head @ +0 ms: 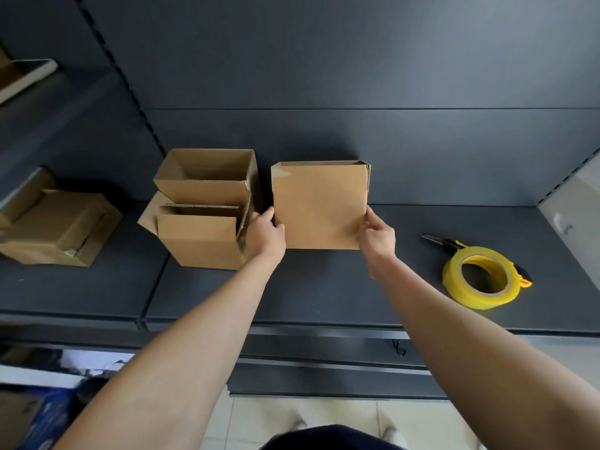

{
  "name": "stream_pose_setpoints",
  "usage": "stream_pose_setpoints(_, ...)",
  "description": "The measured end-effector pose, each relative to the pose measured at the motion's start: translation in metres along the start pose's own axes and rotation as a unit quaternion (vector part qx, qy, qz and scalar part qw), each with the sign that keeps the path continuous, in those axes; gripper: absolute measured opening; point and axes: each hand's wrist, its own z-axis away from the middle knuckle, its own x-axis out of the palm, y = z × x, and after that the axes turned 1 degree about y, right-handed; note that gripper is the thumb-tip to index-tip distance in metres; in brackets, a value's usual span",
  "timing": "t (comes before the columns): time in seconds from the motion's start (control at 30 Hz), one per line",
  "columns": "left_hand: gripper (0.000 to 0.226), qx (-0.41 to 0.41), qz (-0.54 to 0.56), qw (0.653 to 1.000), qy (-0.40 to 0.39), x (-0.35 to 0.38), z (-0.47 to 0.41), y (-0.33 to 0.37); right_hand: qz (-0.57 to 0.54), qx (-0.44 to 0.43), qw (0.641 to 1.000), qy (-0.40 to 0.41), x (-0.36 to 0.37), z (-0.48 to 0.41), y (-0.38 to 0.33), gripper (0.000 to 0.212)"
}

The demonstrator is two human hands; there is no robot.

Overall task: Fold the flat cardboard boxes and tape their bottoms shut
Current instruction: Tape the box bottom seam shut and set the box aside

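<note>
Two bare forearms reach over the front edge of the shelf [324, 287]. The left hand [264, 233] grips the lower left edge of the cardboard box [319, 203], fingers curled round it. The right hand [378, 237] pinches the lower right edge. The box stands upright at mid-shelf, broad face toward the person; whether it rests on the shelf cannot be told. Toward the right edge lies a yellow tape roll [480, 277], touching a utility knife [438, 241]. Just left of the held box, an open box [207, 180] sits stacked on another open box [198, 240]. Further cartons [58, 228] lie near the left edge.
</note>
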Motion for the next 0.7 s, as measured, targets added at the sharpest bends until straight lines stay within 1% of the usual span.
stream_pose_setpoints(0.1,0.049,-0.036,-0.009,0.999,-0.011,0.0,-0.004,0.004,0.004,0.005,1.0,-0.02,0.012,0.0,0.002,0.061)
stream_pose_setpoints(0.23,0.058,-0.073,-0.032,0.997,-0.022,0.0,-0.008,0.011,0.008,0.014,0.999,-0.052,0.027,-0.005,-0.002,0.052)
stream_pose_setpoints(0.33,0.059,-0.071,-0.059,0.995,-0.026,-0.002,-0.008,0.013,0.028,0.021,0.995,-0.09,0.035,-0.009,-0.005,0.059)
stream_pose_setpoints(0.43,0.057,-0.072,-0.065,0.995,-0.029,-0.005,-0.009,0.014,0.038,0.026,0.994,-0.1,0.038,-0.011,-0.007,0.054)
stream_pose_setpoints(0.5,0.048,-0.08,-0.06,0.994,-0.036,-0.005,-0.008,0.013,0.036,0.028,0.996,-0.08,0.04,-0.013,-0.007,0.046)
stream_pose_setpoints(0.57,0.041,-0.078,-0.041,0.994,-0.068,-0.003,-0.005,0.011,0.049,0.039,0.997,-0.034,0.037,-0.012,-0.009,0.039)
stream_pose_setpoints(0.63,0.042,-0.05,-0.012,0.993,-0.105,-0.001,-0.001,0.01,0.088,0.017,0.996,0.019,0.034,-0.011,-0.012,0.018)
stream_pose_setpoints(0.7,0.042,-0.003,-0.001,0.993,-0.118,-0.005,0.006,0.014,0.152,-0.031,0.987,0.051,0.03,-0.008,-0.019,0.022)
